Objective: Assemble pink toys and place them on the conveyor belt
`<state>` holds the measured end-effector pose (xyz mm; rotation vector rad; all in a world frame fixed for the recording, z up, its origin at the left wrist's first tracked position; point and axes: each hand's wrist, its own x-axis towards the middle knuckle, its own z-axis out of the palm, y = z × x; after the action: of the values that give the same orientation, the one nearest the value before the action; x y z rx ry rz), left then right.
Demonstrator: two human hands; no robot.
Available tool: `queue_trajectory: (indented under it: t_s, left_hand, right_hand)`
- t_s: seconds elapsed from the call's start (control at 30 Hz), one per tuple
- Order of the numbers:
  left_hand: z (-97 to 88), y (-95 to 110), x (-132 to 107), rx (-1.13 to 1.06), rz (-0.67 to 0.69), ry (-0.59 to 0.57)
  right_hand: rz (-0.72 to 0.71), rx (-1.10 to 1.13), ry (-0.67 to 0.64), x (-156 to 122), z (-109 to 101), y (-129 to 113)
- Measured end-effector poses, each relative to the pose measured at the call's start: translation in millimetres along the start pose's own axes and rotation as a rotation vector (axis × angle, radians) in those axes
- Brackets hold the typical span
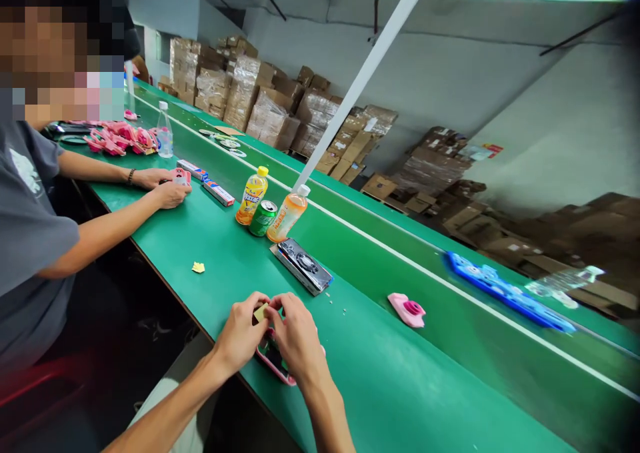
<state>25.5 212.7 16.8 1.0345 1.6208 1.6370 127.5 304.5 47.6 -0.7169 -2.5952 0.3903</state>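
Observation:
My left hand (240,333) and my right hand (297,336) meet low on the green belt, their fingertips pinching a small pale yellow tab (260,313). Beneath them lies a flat, dark, pink-edged object (273,361), mostly hidden by my hands, so its exact kind is unclear. A pink and magenta moulded piece (407,310) rests to my right on the moving lane. Ahead of my hands sits a dark boxed item (303,266), with a yellow scrap (199,267) on the belt to the left.
A co-worker's hands (167,188) hold a pink item beside a pink pile (120,138). Two bottles (253,196) and a green can (263,218) stand ahead. A white rail (440,280) divides the belt. A blue tray (507,292) passes right; cartons (270,100) are stacked behind.

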Motion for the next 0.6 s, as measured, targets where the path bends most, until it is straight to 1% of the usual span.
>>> queue_trajectory:
  t_s: [0.1,0.27,0.3,0.33,0.4,0.43,0.5,0.57,0.6]
  left_hand:
    - [-1.7,-0.2,-0.1,-0.008,-0.008,-0.015]
    - [-7.0,-2.5,7.6,-0.057,-0.031,-0.070]
    - [-9.6,-2.7,9.7,-0.080,-0.041,-0.104]
    - [-12.5,-2.4,11.5,-0.134,-0.068,-0.155]
    - [-18.1,-0.3,13.8,-0.318,-0.164,-0.251]
    - [-20.1,1.4,14.2,-0.419,-0.219,-0.272]
    - [-20.8,5.3,13.5,-0.546,-0.308,-0.244]
    - [-17.7,8.0,11.9,-0.518,-0.338,-0.181]
    - [-15.5,8.3,10.8,-0.478,-0.347,-0.156]
  right_hand:
    - [-0.052,-0.084,-0.063,2.0,-3.2,-3.7]
    - [-0.139,-0.174,-0.065,-8.6,1.5,-7.4]
    - [-0.159,-0.185,-0.065,-10.2,1.6,-7.3]
    - [-0.176,-0.193,-0.065,-11.3,1.3,-7.2]
    - [-0.201,-0.212,-0.071,-12.3,0.1,-7.5]
    - [-0.212,-0.224,-0.080,-12.9,-0.6,-8.2]
    - [-0.216,-0.260,-0.106,-16.1,-1.6,-10.9]
    - [-0.203,-0.322,-0.100,-23.4,-2.4,-15.0]
    - [-0.195,-0.363,-0.073,-28.6,-2.7,-17.7]
